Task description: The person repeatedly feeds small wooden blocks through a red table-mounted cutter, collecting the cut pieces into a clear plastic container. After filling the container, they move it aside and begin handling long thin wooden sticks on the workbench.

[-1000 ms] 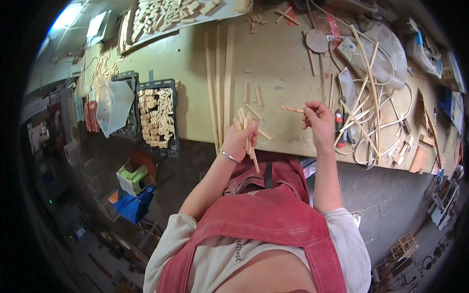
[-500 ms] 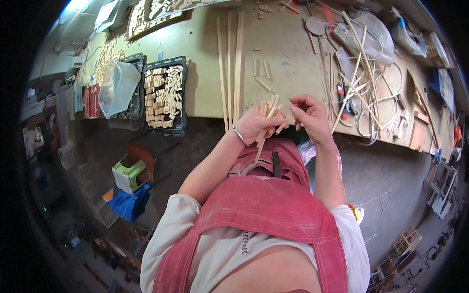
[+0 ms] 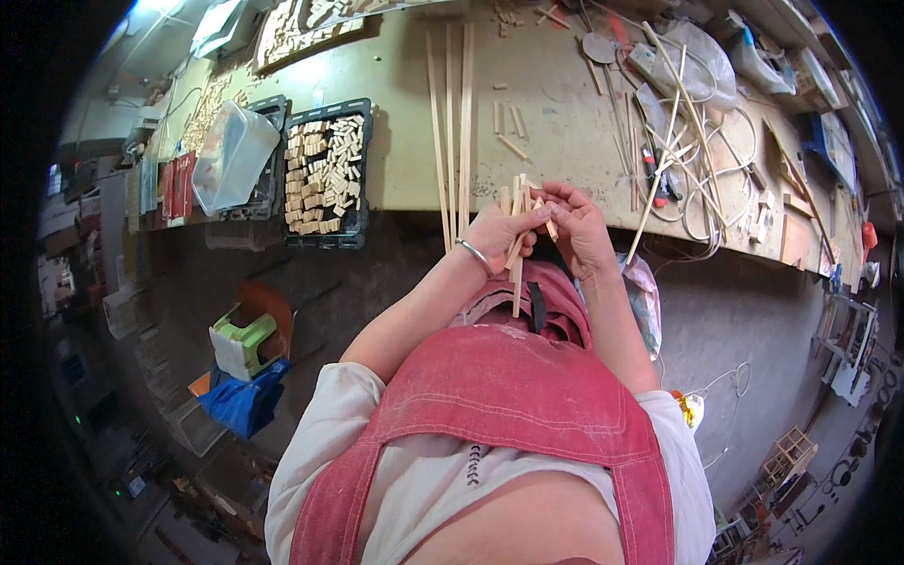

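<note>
My left hand (image 3: pixel 497 235), with a metal bangle at its wrist, is closed around a small bundle of pale wooden strips (image 3: pixel 516 294). The strips stick out above the fingers and hang below the palm, over the red apron (image 3: pixel 508 377). Close against it, my right hand (image 3: pixel 582 235) is closed, its thumb and finger pinching a short wooden piece (image 3: pixel 551 227) beside the left thumb. Part of that piece is hidden by the fingers. Just beyond the hands, a few short strips (image 3: pixel 512 147) lie on the workbench (image 3: pixel 400 113).
Three long wooden strips (image 3: pixel 466 122) overhang the bench edge. At left, a black crate (image 3: pixel 363 212) of small wooden blocks stands beside a clear plastic bin (image 3: pixel 226 160). Tangled cable (image 3: pixel 753 141), crossed sticks (image 3: pixel 686 85) and red-handled pliers (image 3: pixel 659 188) lie at right. A green stool (image 3: pixel 247 339) stands below left.
My right hand has come left to meet the left hand, its fingers closing on the short piece. The bundle in my left hand has turned more upright.
</note>
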`<state>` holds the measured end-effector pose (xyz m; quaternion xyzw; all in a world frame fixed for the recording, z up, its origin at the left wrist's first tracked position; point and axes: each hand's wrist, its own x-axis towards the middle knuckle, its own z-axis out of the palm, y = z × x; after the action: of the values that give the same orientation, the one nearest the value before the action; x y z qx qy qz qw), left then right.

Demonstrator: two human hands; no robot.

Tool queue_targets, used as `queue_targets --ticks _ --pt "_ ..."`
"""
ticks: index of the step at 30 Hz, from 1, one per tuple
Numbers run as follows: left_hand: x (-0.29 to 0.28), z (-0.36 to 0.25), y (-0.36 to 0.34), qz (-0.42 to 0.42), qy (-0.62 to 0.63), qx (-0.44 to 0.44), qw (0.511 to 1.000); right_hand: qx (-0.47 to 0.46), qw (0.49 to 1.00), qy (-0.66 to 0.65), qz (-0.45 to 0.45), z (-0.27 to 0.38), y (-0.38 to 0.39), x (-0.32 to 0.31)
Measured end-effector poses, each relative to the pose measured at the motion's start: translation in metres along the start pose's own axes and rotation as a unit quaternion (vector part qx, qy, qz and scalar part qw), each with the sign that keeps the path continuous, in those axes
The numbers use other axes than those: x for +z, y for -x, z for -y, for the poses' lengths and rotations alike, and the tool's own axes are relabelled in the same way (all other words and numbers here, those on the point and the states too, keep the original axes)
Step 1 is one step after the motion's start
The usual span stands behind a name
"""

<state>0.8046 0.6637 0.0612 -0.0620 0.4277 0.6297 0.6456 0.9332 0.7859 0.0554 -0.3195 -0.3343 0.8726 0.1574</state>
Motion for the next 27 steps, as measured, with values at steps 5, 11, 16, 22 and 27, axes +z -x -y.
queue_targets --ticks 5,11,16,22,27 --pt "-0.008 0.004 0.008 -0.006 -0.165 0.133 0.977 -0.031 0.995 0.086 -0.035 -0.014 0.017 -0.002" --pt "0.007 0.003 0.031 0.023 -0.153 0.181 0.971 -0.101 0.989 0.097 0.046 0.007 0.042 0.008" --pt "0.027 -0.011 0.035 0.004 -0.181 0.218 0.959 -0.12 0.988 0.018 0.097 0.007 0.037 0.005" --pt "0.029 -0.008 0.023 0.012 -0.111 0.243 0.964 -0.102 0.989 0.047 0.1 0.013 0.023 0.001" --pt "0.016 -0.004 -0.007 -0.062 -0.084 0.195 0.975 -0.075 0.966 0.244 0.033 0.014 0.013 -0.004"
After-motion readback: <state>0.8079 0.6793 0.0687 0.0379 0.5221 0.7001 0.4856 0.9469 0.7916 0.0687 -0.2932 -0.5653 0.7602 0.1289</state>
